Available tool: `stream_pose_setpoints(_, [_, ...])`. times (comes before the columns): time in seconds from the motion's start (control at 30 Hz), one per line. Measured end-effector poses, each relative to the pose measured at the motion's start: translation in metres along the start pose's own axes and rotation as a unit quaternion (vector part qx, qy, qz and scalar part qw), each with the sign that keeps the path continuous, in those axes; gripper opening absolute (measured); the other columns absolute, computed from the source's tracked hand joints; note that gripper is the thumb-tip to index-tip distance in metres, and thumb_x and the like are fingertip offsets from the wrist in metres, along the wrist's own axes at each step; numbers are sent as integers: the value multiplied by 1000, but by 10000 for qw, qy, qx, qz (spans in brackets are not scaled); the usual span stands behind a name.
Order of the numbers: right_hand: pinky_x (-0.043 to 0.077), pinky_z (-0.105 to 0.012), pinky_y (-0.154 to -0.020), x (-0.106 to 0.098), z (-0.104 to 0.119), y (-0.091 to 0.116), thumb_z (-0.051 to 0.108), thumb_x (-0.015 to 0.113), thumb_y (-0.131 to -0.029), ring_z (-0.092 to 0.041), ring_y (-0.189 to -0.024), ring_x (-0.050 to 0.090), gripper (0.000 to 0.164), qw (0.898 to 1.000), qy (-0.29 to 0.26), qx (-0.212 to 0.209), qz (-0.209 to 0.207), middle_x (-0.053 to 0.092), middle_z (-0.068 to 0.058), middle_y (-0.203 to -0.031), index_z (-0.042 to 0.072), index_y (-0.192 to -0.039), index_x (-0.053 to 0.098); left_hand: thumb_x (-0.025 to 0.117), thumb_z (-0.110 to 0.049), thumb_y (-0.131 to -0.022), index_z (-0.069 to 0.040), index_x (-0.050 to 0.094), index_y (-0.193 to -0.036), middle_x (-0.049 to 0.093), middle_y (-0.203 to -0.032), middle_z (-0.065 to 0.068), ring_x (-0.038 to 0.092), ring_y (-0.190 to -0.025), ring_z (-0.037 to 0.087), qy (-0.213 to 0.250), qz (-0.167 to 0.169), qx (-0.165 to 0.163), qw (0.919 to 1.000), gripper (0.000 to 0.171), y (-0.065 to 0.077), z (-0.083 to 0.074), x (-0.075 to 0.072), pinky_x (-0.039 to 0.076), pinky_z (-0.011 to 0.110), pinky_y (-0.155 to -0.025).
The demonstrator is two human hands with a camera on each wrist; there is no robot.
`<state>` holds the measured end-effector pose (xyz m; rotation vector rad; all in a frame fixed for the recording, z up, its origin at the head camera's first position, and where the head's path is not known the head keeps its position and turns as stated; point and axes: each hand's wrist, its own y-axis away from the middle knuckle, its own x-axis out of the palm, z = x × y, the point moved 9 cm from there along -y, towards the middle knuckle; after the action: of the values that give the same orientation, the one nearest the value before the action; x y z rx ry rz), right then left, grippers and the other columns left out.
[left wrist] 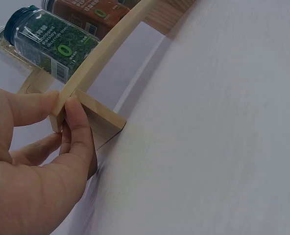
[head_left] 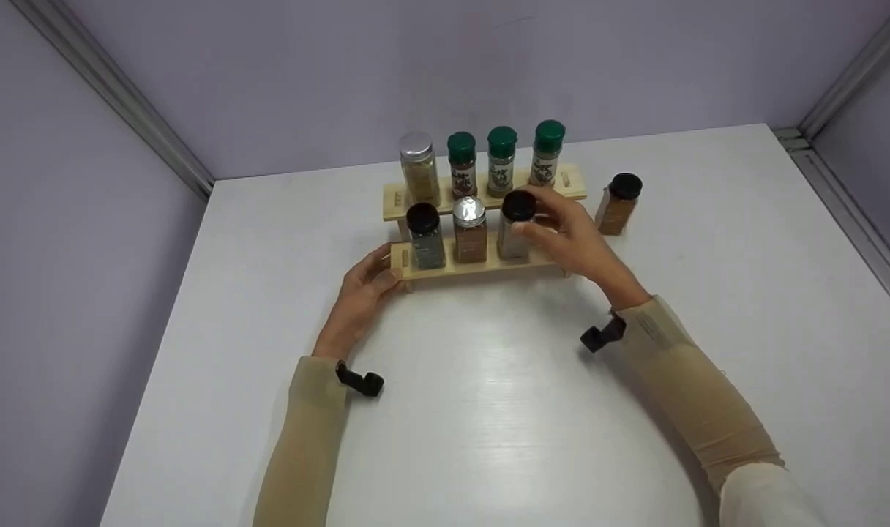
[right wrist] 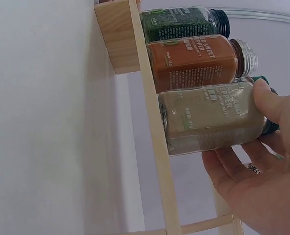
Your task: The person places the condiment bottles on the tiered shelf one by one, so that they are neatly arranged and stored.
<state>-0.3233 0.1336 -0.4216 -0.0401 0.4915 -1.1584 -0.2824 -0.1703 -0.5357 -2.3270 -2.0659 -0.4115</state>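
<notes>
A two-tier wooden spice rack (head_left: 445, 272) stands near the back of the table. My left hand (head_left: 361, 296) pinches the left end of its lower shelf between thumb and fingers. With thumb and fingers near the black lid, my right hand (head_left: 573, 234) grips a jar of greyish-tan ground pepper (right wrist: 208, 117). The jar's base is at the lower shelf's board. To its left on that shelf stand a silver-lidded jar of red sweet pepper (right wrist: 194, 61) and a dark-lidded jar of chopped parsley (left wrist: 52, 41).
The upper shelf bears a silver-lidded jar (head_left: 419, 172) and three green-capped bottles (head_left: 500, 172). Right of the rack, a black-lidded jar of brown-orange spice (head_left: 615, 212) stands on the white table (head_left: 474, 410). A pale wall (head_left: 328, 80) rises behind.
</notes>
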Motion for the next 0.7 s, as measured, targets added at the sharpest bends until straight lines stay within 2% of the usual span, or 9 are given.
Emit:
stream_pose_setpoints(0.27, [54, -29, -109, 3, -2, 1, 9, 74, -102, -14, -123, 64, 52, 9998, 47, 64, -159, 67, -11, -140, 8, -151, 59, 61, -5, -108, -5, 34, -166, 46, -157, 19, 56, -130, 25, 139, 13, -23, 9999, 64, 1, 1, 0, 57, 27, -100])
stream_pose_setpoints(0.37, [54, -28, -110, 4, -3, 1, 8, 73, -102, -16, -123, 64, 51, 9998, 39, 99, -189, 67, -13, -140, 6, -151, 59, 61, -5, -108, -6, 34, -166, 46, -156, 19, 56, -131, 25, 82, 2, -39, 10000, 64, 1, 2, 0, 57, 28, -102])
stream_pose_setpoints(0.5, [54, -32, -111, 3, -3, 2, 8, 73, -102, -20, -125, 64, 53, 9997, 1, 172, -158, 66, -14, -141, 6, -152, 58, 61, -5, -109, -6, 35, -166, 47, -156, 18, 56, -133, 25, -17, -6, -63, 10000, 63, 1, 2, 0, 57, 28, -104])
stream_pose_setpoints(0.7, [49, -49, -118, -11, 7, 5, 7, 74, -101, -27, -135, 61, 54, 9995, -185, 43, -259, 62, -15, -148, 3, -153, 56, 61, -5, -108, -6, 35, -166, 47, -156, 19, 56, -131, 26, 20, 11, -27, 10000, 64, 1, 0, 0, 58, 29, -104])
